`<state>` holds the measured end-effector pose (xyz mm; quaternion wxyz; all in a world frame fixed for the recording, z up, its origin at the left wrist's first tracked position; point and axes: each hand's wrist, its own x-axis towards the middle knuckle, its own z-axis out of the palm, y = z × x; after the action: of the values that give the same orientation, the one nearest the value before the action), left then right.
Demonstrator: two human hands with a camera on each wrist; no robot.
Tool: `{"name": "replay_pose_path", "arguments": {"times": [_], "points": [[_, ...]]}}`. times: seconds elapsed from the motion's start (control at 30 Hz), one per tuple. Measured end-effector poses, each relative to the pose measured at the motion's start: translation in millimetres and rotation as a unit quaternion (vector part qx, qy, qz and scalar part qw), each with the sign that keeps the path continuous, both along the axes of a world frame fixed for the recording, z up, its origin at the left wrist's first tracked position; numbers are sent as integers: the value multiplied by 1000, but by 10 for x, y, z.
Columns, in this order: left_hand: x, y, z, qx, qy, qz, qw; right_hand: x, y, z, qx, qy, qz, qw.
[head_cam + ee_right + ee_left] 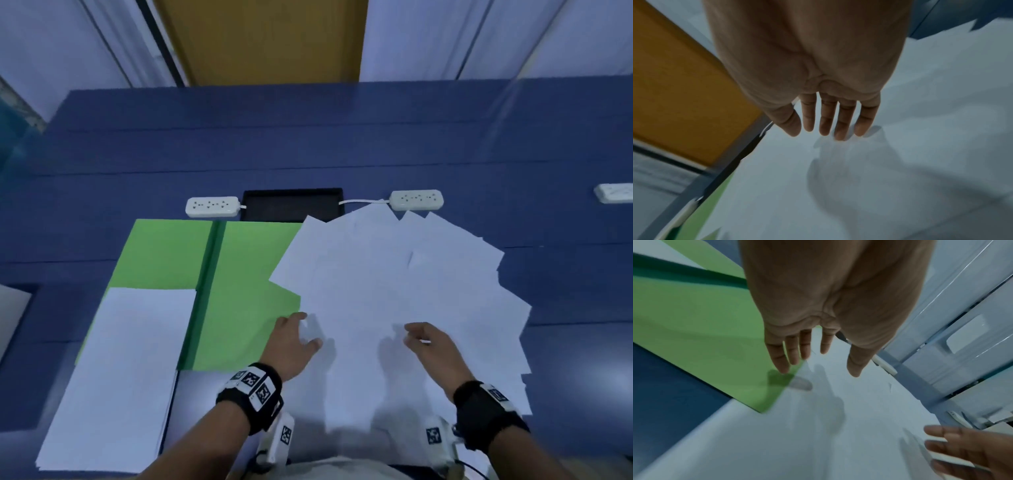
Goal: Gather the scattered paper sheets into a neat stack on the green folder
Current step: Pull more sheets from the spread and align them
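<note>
A fan of several white paper sheets is spread over the blue table, its left edge lapping onto the open green folder. A neat white stack lies on the folder's left half. My left hand hovers with straight, spread fingers at the fan's left edge, where sheet meets folder. My right hand hangs over the middle of the fan with relaxed fingers just above the paper, casting a shadow. Neither hand holds anything.
Two white power strips and a black tray sit just behind the folder and sheets. A third strip lies at the far right. An orange door stands beyond the table's far edge.
</note>
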<state>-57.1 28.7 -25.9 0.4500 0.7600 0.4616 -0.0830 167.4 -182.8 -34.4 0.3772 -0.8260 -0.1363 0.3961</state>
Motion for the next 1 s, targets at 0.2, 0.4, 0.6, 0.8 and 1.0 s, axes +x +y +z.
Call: {"name": "replay_pose_path", "arguments": {"times": [0.2,0.4,0.6,0.8,1.0], "points": [[577,-189,-183,46,136,20,989,330,-343,-229,-18,57,37,998],[889,-222,-302,70,190,53,978,437,-334,-348,-12,60,61,996],[1037,-284,-351,66,205,80,973,475,-372,-402,2,66,66,996],[998,-198,-385,53,191,73,978,461,-340,-412,1,81,38,996],[914,-431,-135,17,-71,10,997,454,-319,-342,38,138,-33,989]]}}
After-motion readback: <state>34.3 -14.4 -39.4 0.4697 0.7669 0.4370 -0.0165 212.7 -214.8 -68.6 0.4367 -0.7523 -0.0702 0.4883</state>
